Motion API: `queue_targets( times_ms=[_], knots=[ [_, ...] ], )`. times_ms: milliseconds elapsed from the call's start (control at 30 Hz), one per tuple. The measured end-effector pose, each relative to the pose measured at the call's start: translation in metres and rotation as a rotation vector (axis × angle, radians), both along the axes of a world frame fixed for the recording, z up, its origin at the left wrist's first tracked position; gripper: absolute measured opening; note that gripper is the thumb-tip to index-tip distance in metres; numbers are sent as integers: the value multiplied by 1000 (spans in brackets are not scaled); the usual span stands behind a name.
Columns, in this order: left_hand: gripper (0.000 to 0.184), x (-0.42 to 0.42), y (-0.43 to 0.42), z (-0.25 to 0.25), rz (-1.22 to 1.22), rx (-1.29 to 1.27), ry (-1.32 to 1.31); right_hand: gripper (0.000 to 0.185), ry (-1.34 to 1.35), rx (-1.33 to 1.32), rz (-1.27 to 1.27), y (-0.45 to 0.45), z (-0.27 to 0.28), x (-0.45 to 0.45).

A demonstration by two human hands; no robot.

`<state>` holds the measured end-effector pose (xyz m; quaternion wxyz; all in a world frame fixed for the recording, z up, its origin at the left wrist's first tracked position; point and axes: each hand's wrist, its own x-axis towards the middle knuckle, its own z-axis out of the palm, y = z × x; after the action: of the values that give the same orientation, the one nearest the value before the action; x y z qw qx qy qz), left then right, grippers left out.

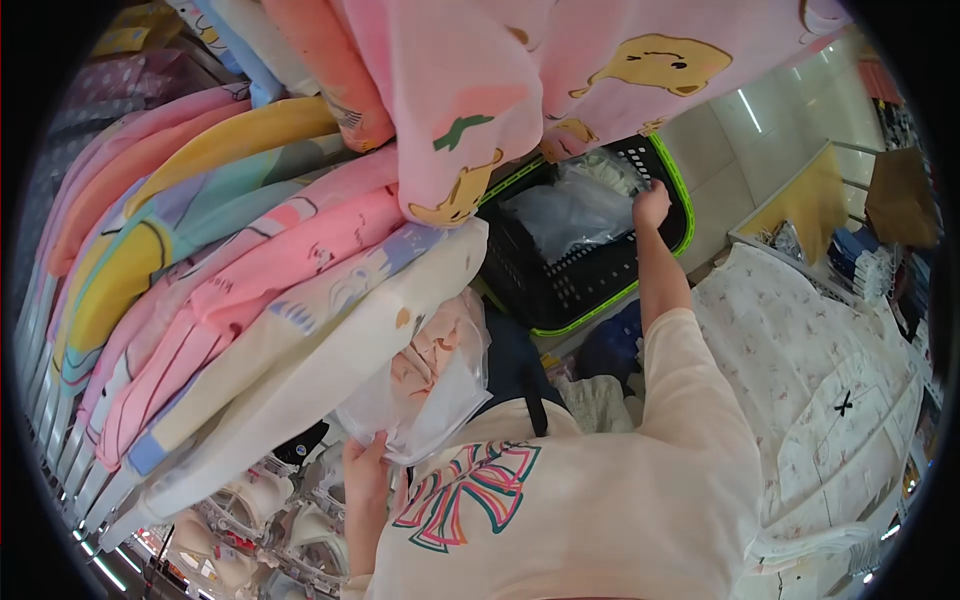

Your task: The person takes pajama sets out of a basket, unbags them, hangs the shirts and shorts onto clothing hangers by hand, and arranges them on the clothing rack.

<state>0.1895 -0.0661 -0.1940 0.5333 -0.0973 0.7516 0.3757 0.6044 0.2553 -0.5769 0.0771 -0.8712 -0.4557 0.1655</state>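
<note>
My left hand (368, 468), low by my waist, pinches the edge of a clear plastic bag with peach-pink folded clothing (428, 365) in it. The bag hangs beside the row of hanging clothes. My right hand (652, 206) reaches into a black basket with a bright green rim (688, 200). Its fingers are closed at the right edge of a clear plastic bag of pale clothing (575, 208) lying in the basket. The fingertips are partly hidden, and the basket's far left part is covered by hanging fabric.
Colourful pyjamas on hangers (260, 240) crowd the left. Pink fabric with yellow bear prints (650, 65) hangs across the top. White floral garments (800, 350) hang at the right. Bras (245, 500) hang at lower left. Tiled floor (715, 130) shows beyond the basket.
</note>
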Motion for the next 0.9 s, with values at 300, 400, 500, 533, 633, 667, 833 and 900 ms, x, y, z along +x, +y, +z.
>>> queue_targets(
  times_ms=[300, 400, 500, 533, 633, 667, 833, 900],
  knots=[
    [26, 6, 3, -24, -16, -24, 30, 41, -201, -292, 355, 21, -68, -30],
    [25, 8, 4, -25, -5, -31, 26, 44, 86, -236, 348, 8, -74, -37],
    [25, 8, 4, -26, -14, -1, 7, 46, 87, -202, 376, -1, -74, -39],
    [25, 10, 5, -26, -11, -2, 10, 43, 78, -210, 365, -2, -71, -37],
    [26, 10, 7, -26, -13, -1, 30, 34, 44, -286, 407, 2, -69, -35],
    [27, 10, 6, -26, -23, 1, 36, 30, 23, -350, 470, 5, -69, -32],
    [31, 13, 12, -18, -9, -19, 21, 18, -84, -428, 528, 3, -59, -29],
    [32, 12, 8, -19, -6, 1, 25, 21, -42, -422, 537, 3, -45, -17]
  ],
)
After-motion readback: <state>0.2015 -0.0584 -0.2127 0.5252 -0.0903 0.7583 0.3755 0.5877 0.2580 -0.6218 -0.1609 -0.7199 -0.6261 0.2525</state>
